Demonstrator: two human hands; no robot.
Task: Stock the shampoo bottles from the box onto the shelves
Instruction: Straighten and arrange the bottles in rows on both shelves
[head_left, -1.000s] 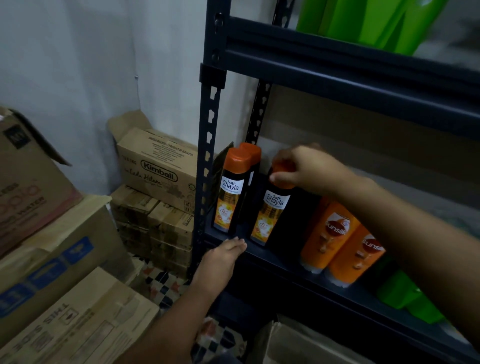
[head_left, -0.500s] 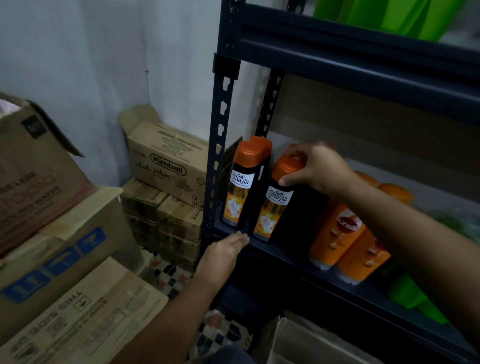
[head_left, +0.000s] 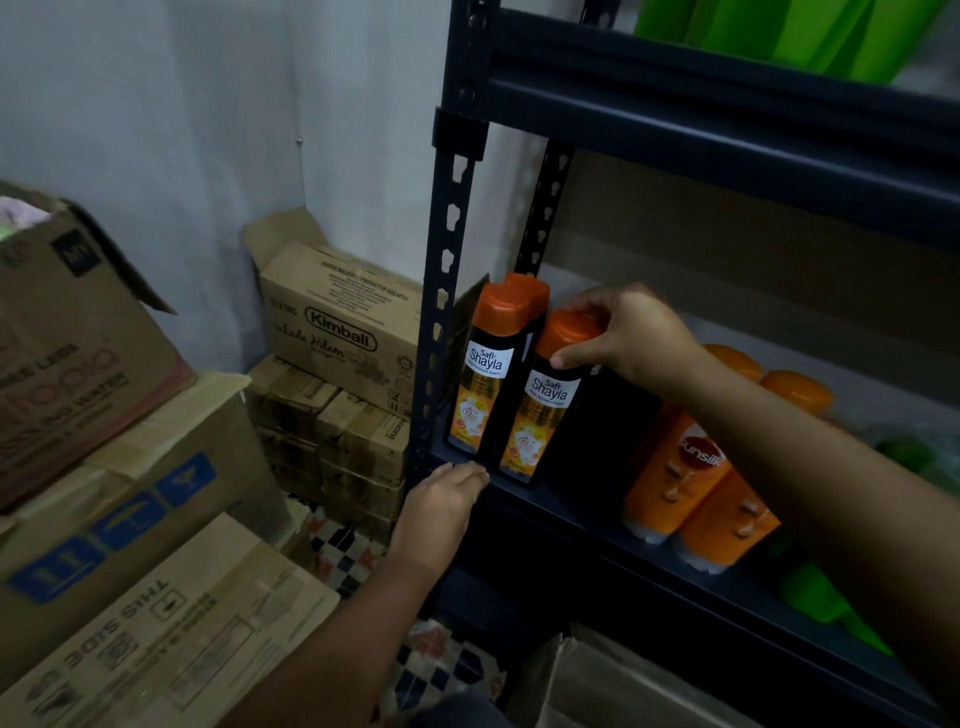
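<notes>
My right hand (head_left: 628, 332) pinches the orange cap of the Shayla bottle (head_left: 540, 405), upright near the shelf's (head_left: 587, 525) front left corner. Left hand (head_left: 441, 504) rests flat and empty on the edge. A careless release could tip it into its neighbour bottle (head_left: 480, 379).

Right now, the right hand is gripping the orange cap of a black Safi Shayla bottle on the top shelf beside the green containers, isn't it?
Not quite: the head view shows the right hand gripping the orange cap of that black Safi Shayla bottle on the lower dark metal shelf, beside orange Sunsilk bottles.
</notes>
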